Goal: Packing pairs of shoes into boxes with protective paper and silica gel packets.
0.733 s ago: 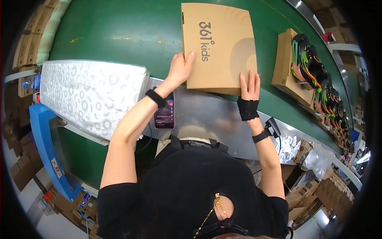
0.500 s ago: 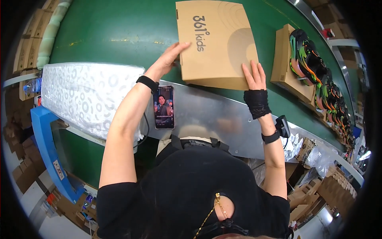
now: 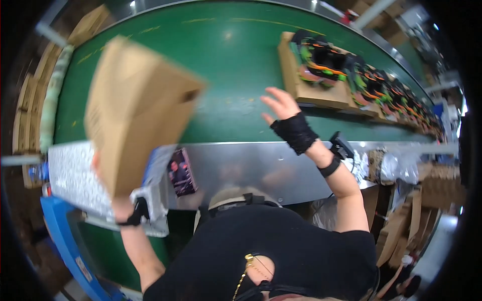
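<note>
My left hand (image 3: 122, 204) is closed on a brown cardboard shoebox (image 3: 145, 95), gripping it from beneath and along its left side. The box is lifted and tilted on edge at the left, blurred by motion, and hides most of that hand. Apart from everything, my right hand (image 3: 284, 108) hovers over the green belt with its fingers spread; a black cuff covers its wrist. Nearest to it is a row of black, green and orange sneakers (image 3: 321, 62) standing on brown shoeboxes (image 3: 321, 94).
A patterned plastic-wrapped pack (image 3: 70, 165) lies at the left, partly behind the lifted box. On the steel edge (image 3: 241, 170) rests a phone (image 3: 182, 173). A blue frame (image 3: 65, 241) stands lower left. A person's arm (image 3: 394, 283) shows at lower right.
The shoebox has left the belt and swung far left, tilting up in my left hand. My right hand has let go of it and moved left. The view has turned.
</note>
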`<action>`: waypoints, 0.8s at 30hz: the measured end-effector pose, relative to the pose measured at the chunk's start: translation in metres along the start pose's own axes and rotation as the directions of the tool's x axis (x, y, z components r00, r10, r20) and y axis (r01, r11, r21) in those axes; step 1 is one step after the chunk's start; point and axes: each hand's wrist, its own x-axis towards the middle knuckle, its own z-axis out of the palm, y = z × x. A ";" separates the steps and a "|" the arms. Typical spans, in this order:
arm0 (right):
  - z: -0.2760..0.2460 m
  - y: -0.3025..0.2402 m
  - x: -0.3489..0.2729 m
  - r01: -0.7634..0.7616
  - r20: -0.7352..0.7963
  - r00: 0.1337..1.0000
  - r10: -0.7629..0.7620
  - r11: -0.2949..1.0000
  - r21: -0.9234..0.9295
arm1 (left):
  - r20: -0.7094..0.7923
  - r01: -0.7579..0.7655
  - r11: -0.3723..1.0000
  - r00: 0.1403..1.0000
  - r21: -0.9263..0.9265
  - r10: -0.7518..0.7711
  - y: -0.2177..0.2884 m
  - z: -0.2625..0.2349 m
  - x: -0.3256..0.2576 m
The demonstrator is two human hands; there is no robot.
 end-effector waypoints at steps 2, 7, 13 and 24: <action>-0.007 0.021 -0.018 -0.061 -0.016 0.998 0.060 0.995 -0.075 | 0.136 -0.391 0.514 0.875 0.763 0.464 0.004 -0.067 -0.023; -0.052 0.095 -0.007 -0.182 -0.270 0.960 0.076 0.901 -0.393 | -0.496 0.041 0.563 0.426 -0.825 -0.757 0.091 -0.117 -0.084; -0.081 0.157 0.036 -0.503 0.182 0.708 0.682 0.669 -0.547 | -0.394 -0.030 0.399 0.234 -0.917 -0.889 0.073 -0.134 -0.151; -0.104 0.115 -0.033 0.038 0.422 0.906 0.039 0.984 -0.174 | -0.042 0.693 0.593 0.635 -0.410 -0.771 0.046 0.021 -0.134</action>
